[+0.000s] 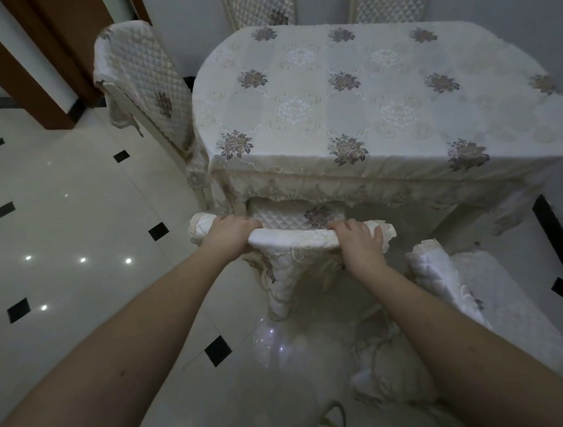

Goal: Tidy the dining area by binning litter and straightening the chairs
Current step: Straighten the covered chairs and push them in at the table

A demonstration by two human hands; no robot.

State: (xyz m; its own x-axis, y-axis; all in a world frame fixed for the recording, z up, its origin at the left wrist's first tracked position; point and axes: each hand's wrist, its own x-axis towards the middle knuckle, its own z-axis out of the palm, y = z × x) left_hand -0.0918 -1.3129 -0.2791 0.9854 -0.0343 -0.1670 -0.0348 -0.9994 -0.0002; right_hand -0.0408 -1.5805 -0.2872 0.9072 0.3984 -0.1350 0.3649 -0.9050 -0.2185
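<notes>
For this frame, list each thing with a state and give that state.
Left hand: gripping the near chair's top rail.
Right hand: gripping the same rail.
Near chair: pushed in under the table edge.
Left chair: angled, close to the table.
Tablecloth: spread flat, no litter visible.

Chair (292, 239) before table (375, 98); another chair (141, 78) at its left.

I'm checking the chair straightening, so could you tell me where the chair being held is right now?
In the head view, the held chair stands centre frame at the table's near edge, with the left hand and right hand gripping its covered top rail.
</notes>
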